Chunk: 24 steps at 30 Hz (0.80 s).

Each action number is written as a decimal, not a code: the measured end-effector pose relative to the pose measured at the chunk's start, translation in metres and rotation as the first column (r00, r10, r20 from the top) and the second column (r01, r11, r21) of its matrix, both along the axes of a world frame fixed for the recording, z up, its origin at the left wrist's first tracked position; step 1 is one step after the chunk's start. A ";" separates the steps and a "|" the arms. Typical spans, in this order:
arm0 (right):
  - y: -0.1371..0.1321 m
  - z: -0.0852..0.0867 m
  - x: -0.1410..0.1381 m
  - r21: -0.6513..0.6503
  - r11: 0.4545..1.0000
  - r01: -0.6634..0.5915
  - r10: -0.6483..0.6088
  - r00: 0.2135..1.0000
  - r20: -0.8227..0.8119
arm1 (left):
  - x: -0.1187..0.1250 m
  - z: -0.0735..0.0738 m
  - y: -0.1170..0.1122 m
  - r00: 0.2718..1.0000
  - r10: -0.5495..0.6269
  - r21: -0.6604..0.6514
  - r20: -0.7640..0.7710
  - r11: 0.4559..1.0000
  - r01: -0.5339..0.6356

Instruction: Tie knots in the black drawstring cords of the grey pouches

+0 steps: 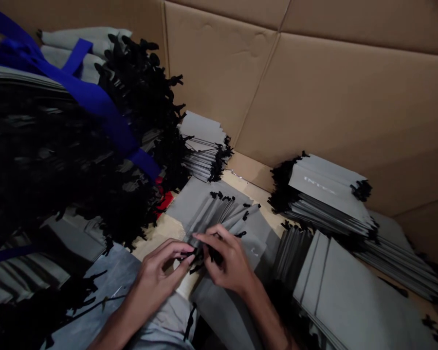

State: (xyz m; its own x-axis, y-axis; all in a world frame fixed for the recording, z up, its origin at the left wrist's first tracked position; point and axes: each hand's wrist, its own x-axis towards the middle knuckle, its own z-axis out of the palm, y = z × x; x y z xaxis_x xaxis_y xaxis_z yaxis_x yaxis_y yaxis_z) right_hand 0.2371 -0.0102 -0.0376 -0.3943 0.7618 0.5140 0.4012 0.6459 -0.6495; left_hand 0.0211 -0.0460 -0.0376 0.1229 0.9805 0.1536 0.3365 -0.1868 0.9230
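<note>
A fanned bundle of grey drawstring pouches (219,214) lies in front of me on the work surface. My left hand (160,272) pinches the black cords (199,255) at the near end of the bundle with thumb and fingertips. My right hand (228,260) is curled over the same knot of cords, fingers closed on them. Both hands meet at the cords, almost touching each other.
A large heap of grey pouches with black cords (58,160) bound by a blue strap (105,112) fills the left. Neat stacks of pouches stand at the back (204,146) and right (328,194), with more (350,296) at the near right. Cardboard walls (314,87) enclose the area.
</note>
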 end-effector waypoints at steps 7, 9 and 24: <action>-0.002 0.000 -0.001 0.014 0.999 0.053 -0.054 0.992 0.111 | -0.003 0.026 0.007 0.995 0.016 -0.163 0.103 0.987 0.001; -0.002 -0.001 0.000 0.025 0.997 0.077 -0.079 0.993 0.088 | -0.015 0.030 0.013 0.992 0.093 -0.184 0.085 0.980 -0.076; -0.004 0.001 0.003 0.005 0.998 0.067 -0.066 0.973 0.223 | -0.007 0.021 0.035 0.917 0.051 -0.097 -0.397 0.991 -0.097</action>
